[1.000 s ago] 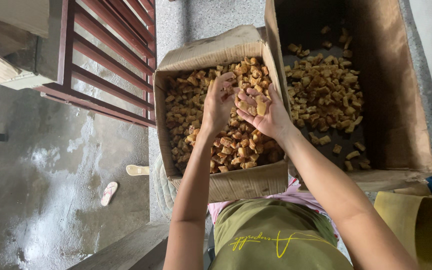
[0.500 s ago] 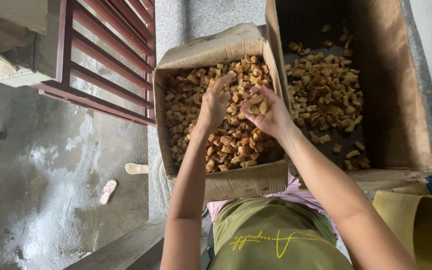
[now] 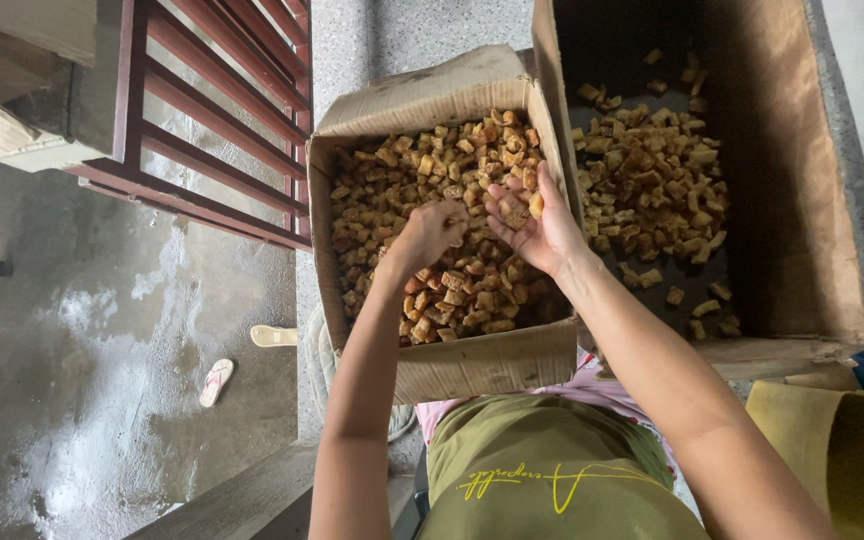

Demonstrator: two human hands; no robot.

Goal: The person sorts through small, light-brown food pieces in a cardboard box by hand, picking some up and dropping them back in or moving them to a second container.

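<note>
While both arms reached up from the bottom of the frame, the left hand hung knuckles-up over the near cardboard box at centre, fingers curled down into the brown chunks; whether it gripped any could not be told. The right hand, just right of it, lay palm-up and cupped a few chunks. Another, bigger box filled the upper right, with more pieces scattered inside.
</note>
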